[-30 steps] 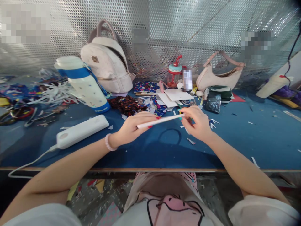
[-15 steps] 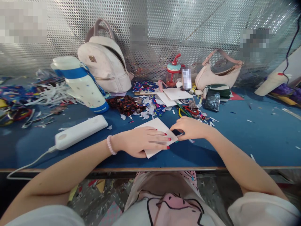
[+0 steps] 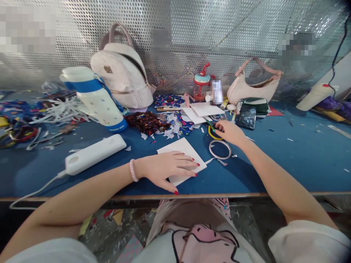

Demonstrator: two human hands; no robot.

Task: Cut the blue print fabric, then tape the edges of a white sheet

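My left hand (image 3: 167, 168) lies flat, fingers spread, on a white sheet of paper (image 3: 179, 149) near the front edge of the blue table (image 3: 287, 164). My right hand (image 3: 230, 132) is stretched out further back. Its fingertips are pinched on the green and yellow handle of a pair of scissors (image 3: 213, 133). A thin white ring (image 3: 220, 149) lies on the table just below that hand, with small paper scraps beside it.
A white power bank (image 3: 94, 153) with a cable lies at the left, with a blue and white bottle (image 3: 94, 98) and a cream backpack (image 3: 123, 73) behind it. Paper sheets (image 3: 203, 109), patterned scraps, a small red-lidded bottle (image 3: 203, 86), a phone (image 3: 247, 117) and a pink handbag (image 3: 255, 87) stand before the perforated metal wall.
The white sheet, held up edge-on by both hands a second ago, now lies flat under my left hand. My right hand has left it and moved back to the scissors.
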